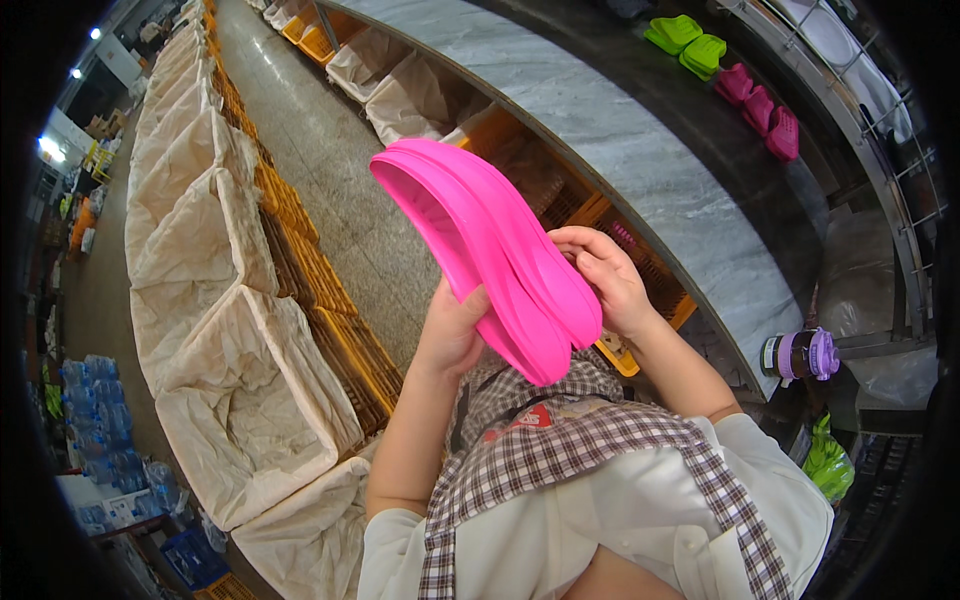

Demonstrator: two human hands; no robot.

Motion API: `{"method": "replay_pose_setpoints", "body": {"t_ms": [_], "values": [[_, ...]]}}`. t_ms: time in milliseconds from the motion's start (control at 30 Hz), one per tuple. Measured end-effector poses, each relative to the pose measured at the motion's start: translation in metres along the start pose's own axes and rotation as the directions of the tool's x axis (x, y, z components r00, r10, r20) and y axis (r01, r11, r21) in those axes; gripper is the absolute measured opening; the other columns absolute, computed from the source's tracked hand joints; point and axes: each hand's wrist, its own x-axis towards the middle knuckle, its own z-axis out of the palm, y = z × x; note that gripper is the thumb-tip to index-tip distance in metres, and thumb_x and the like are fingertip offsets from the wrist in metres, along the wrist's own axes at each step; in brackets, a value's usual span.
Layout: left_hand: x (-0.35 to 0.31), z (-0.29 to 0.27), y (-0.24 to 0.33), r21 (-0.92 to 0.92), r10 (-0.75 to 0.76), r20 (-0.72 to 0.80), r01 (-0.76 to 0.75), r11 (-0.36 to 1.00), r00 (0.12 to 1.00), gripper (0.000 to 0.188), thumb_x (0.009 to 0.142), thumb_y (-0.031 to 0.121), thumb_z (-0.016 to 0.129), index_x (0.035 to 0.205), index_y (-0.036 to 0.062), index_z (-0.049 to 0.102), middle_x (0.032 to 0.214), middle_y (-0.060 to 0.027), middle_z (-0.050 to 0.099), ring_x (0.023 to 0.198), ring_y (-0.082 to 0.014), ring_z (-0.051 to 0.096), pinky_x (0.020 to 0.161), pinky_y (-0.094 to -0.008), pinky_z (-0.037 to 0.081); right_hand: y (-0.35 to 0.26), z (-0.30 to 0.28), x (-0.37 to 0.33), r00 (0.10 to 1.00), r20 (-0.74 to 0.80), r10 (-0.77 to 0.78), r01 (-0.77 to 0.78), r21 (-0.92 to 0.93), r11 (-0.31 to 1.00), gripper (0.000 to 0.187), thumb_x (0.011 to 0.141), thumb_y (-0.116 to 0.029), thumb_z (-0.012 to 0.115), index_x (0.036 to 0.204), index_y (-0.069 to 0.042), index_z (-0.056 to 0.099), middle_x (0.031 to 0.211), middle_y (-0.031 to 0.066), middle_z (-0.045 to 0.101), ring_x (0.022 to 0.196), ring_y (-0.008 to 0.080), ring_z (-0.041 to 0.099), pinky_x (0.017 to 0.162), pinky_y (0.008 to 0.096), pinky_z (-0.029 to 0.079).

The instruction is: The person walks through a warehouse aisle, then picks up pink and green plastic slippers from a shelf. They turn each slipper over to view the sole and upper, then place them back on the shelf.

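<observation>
At the far left, a row of orange crates (352, 352) lined with pale cloth sacks (232, 400) runs along the grey floor (340, 170), and a stack of bottled water packs (100, 410) stands beyond them near the picture's edge. In the middle, the person holds a stack of bright pink shoe soles (490, 255) up in front of the chest, tilted so that its far end points up and to the left. The left hand (452, 330) is closed around the lower edge of the pink stack, with the thumb pressing on its underside. The right hand (605, 280) grips the same stack from the other side, the fingers curled over its upper edge. Both hands therefore hold the soles, which are in the air, above the checked apron (590, 440) and not resting on anything. To the right, a curved grey marble surface (640, 150) bends away. Further right, on a dark belt (740, 150), lie green clogs (685, 42) and, just beside them, dark pink clogs (760, 105). Near the lower right stands a bottle with a purple lid (800, 355).
</observation>
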Motion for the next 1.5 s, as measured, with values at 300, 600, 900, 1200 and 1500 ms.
{"method": "replay_pose_setpoints", "body": {"t_ms": [300, 600, 900, 1200, 1500], "values": [[-0.001, -0.002, -0.001, 0.090, 0.048, 0.001, -0.048, 0.995, 0.999, 0.070, 0.081, 0.017, 0.071, 0.136, 0.0033, 0.030, 0.131, -0.0080, 0.045, 0.120, -0.0202, 0.045, 0.102, -0.0358, 0.035, 0.009, -0.004, -0.004, 0.998, 0.022, -0.064, 0.067, -0.196, 0.978, 0.047, 0.086, -0.016, 0.059, 0.127, 0.004, 0.048, 0.125, 0.0120, 0.049, 0.116, 0.0194, 0.047, 0.100, 0.0336, 0.035], [0.000, -0.005, 0.005, 0.166, 0.097, -0.001, -0.095, 0.981, 0.995, 0.067, 0.081, 0.012, 0.070, 0.134, 0.0041, 0.032, 0.129, -0.0073, 0.047, 0.118, -0.0189, 0.046, 0.101, -0.0354, 0.036, 0.004, 0.000, -0.004, 1.000, -0.021, 0.004, -0.007, -0.159, 0.987, 0.045, 0.086, -0.008, 0.058, 0.128, 0.003, 0.046, 0.125, 0.0110, 0.053, 0.113, 0.0175, 0.051, 0.098, 0.0320, 0.038], [0.000, -0.007, 0.006, 0.212, 0.158, 0.019, -0.159, 0.964, 0.987, 0.060, 0.081, 0.009, 0.069, 0.131, 0.0030, 0.037, 0.124, -0.0069, 0.050, 0.113, -0.0182, 0.049, 0.097, -0.0338, 0.039, 0.008, 0.001, -0.001, 1.000, -0.018, 0.002, -0.004, -0.104, 0.995, 0.044, 0.086, -0.003, 0.055, 0.128, 0.003, 0.046, 0.123, 0.0097, 0.055, 0.110, 0.0155, 0.052, 0.095, 0.0302, 0.040], [-0.002, -0.011, 0.005, 0.231, 0.176, 0.037, -0.180, 0.956, 0.984, 0.058, 0.079, 0.007, 0.070, 0.129, 0.0032, 0.039, 0.121, -0.0067, 0.053, 0.113, -0.0185, 0.050, 0.098, -0.0340, 0.038, 0.011, 0.004, -0.003, 1.000, -0.019, -0.016, 0.015, -0.062, 0.998, 0.043, 0.085, 0.000, 0.054, 0.127, 0.001, 0.047, 0.119, 0.0087, 0.057, 0.106, 0.0150, 0.054, 0.092, 0.0299, 0.043], [-0.004, -0.018, 0.002, 0.234, 0.153, 0.044, -0.159, 0.959, 0.987, 0.057, 0.079, 0.000, 0.067, 0.129, 0.0040, 0.039, 0.123, -0.0070, 0.052, 0.114, -0.0188, 0.050, 0.098, -0.0343, 0.038, 0.015, 0.002, -0.005, 1.000, -0.013, -0.028, 0.027, -0.054, 0.998, 0.043, 0.085, 0.001, 0.054, 0.127, 0.001, 0.047, 0.119, 0.0085, 0.056, 0.106, 0.0147, 0.054, 0.092, 0.0300, 0.043]]}}
